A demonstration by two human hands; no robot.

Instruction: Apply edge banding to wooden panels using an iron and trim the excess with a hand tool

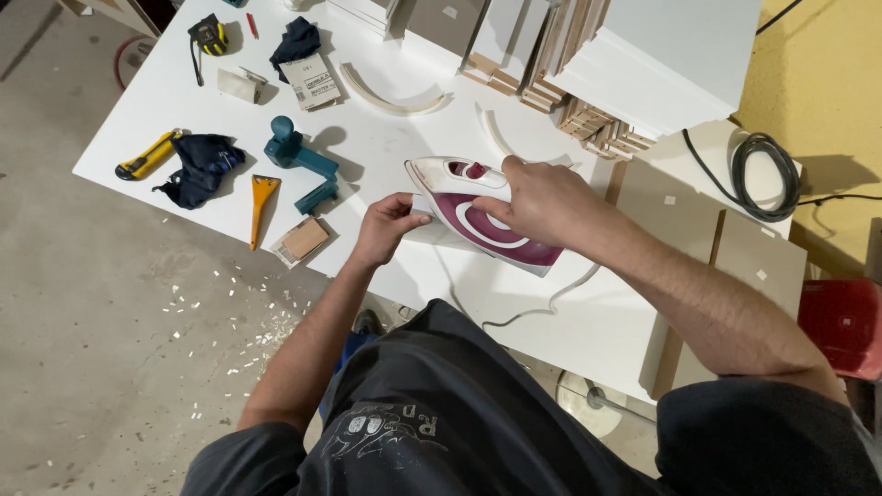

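Currently we record:
Right hand [542,204]: arm reaching far-left, fingers wrapped around the handle of the white-and-purple iron [478,213].
Left hand [386,226]: fingers pinching a white strip [420,208] beside the iron.
Iron: flat on white table [386,147], centre.

Glossy white-and-magenta plastic iron [482,213] on smooth matt white board [386,147]; rough concrete floor [83,303].

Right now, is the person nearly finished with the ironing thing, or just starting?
Probably midway, though it is hard to be sure. Two curved white strips already lie on the white table, perhaps used or spare. In hand: the right hand grips the white and purple iron, while the left hand steadies a pale piece at its tip. The stacked white panels look untouched.
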